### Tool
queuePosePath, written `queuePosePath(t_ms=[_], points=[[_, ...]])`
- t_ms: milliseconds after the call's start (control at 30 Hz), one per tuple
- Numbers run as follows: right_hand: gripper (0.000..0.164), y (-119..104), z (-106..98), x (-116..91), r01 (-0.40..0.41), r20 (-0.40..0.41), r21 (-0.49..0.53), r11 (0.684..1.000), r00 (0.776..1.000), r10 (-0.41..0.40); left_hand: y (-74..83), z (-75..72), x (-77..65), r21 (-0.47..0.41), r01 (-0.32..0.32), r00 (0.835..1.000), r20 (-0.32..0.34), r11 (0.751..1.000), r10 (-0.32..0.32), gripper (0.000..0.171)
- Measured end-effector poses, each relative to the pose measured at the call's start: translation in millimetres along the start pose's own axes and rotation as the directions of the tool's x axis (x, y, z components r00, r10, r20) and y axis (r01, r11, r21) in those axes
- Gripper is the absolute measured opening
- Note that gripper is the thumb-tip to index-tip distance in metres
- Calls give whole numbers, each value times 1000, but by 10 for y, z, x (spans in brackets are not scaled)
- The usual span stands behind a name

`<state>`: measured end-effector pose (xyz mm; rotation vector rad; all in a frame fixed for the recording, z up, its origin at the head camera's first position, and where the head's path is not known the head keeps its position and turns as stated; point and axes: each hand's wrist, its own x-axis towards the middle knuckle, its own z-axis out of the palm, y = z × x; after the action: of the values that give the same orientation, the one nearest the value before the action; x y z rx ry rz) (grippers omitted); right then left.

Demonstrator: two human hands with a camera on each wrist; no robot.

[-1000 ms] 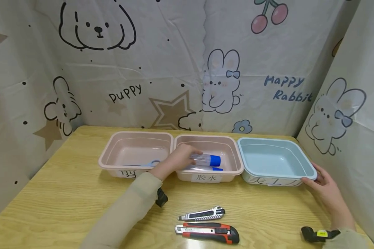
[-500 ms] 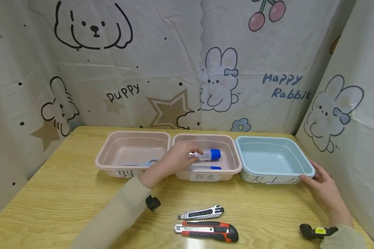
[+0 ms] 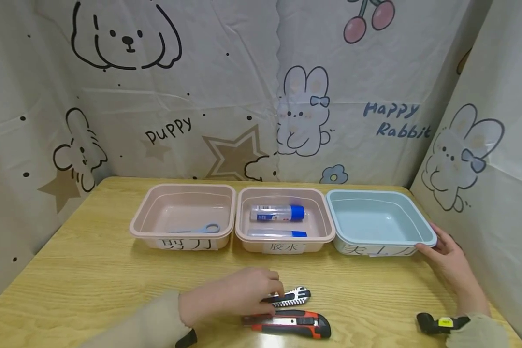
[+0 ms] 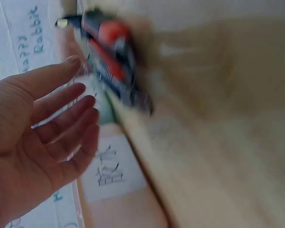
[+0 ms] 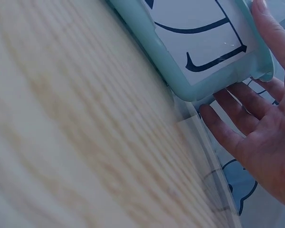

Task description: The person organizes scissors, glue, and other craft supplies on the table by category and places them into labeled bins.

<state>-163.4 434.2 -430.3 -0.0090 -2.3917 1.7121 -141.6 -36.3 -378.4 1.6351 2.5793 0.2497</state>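
Wooden table (image 3: 91, 270), enclosed by printed fabric backdrop (image 3: 243, 87) reading "puppy" and "Happy Rabbit" among cartoon dogs, rabbits, stars and cherries. Three plastic bins stand in a row, sides touching. Left pink bin (image 3: 150, 229), front label 剪刀, holds pale blue scissors (image 3: 197, 228). Middle pink bin (image 3: 326, 227), front label 胶水, holds one wide glue stick with blue cap (image 3: 277, 212) and one thin glue pen with blue cap (image 3: 277, 234) lying nearer the front wall. Right light-blue bin (image 3: 417, 222), front label partly legible as 美工, last character cut off by the rim. On the table in front of the middle bin: silver-and-black utility knife (image 3: 293, 296), and just beside it, nearer the person, red-and-black utility knife (image 3: 296, 325). Left hand (image 3: 235, 295) lies over the handle end of the silver knife, fingers loosely extended, fingertips on or just above it; no closed grip shows, and the blurred left wrist view shows the fingers spread. Right hand (image 3: 448, 263) rests at the near right corner of the light-blue bin, thumb on the rim, fingers straight beneath the edge.
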Motion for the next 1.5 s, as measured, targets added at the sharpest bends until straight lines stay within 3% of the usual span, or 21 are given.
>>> queuePosePath(t_ms=[300,433,567,700,833,967,1200,1500], points=[[70,4,-19,-12,14,-6,99,995,1000,-13,168,181,-102,0,31,997,74,1000,-31,39],[70,50,-33,-6,-5,-9,52,999,1000,5,206,206,-119,-6,78,992,104,997,-77,40],[70,34,-28,-14,-13,-15,24,1000,1000,13,223,210,-156,2,117,989,88,993,-116,36],[70,8,-26,-27,14,-9,116,993,1000,-13,242,228,-153,15,133,991,21,991,-134,31],[70,35,-39,-26,14,-6,137,991,1000,-13,257,231,-115,22,140,990,-17,990,-140,30],[70,69,-58,-16,-7,-14,98,995,1000,8,253,187,-40,40,144,989,-40,989,-142,32],[70,73,-66,-27,-49,-35,-37,998,998,48,220,94,209,30,151,974,-176,988,-143,34],[71,-10,32,-19,-23,-19,58,998,1000,25,134,-166,635,-35,191,931,-310,981,-192,35]])
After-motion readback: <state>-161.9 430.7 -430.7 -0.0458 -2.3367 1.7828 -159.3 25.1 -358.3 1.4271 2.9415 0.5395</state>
